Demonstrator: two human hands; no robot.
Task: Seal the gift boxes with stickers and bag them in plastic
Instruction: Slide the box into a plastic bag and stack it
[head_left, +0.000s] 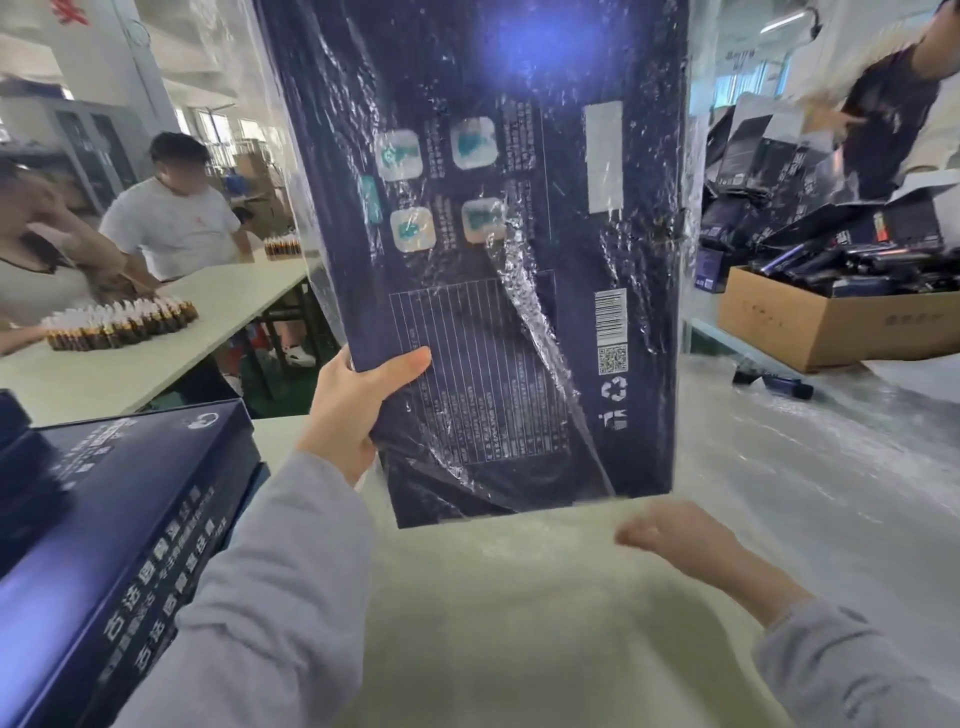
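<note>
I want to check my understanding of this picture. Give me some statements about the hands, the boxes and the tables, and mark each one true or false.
1. The left hand grips the blue box at its lower left edge. True.
2. The blue box lies flat on a table. False: it is held upright.
3. Clear plastic wraps the blue box. True.
4. The right hand grips the top of the box. False: it is below the box, blurred.
5. The cardboard carton at the right is empty. False: dark packages fill it.
6. Small bottles stand on the far table. True.
</note>
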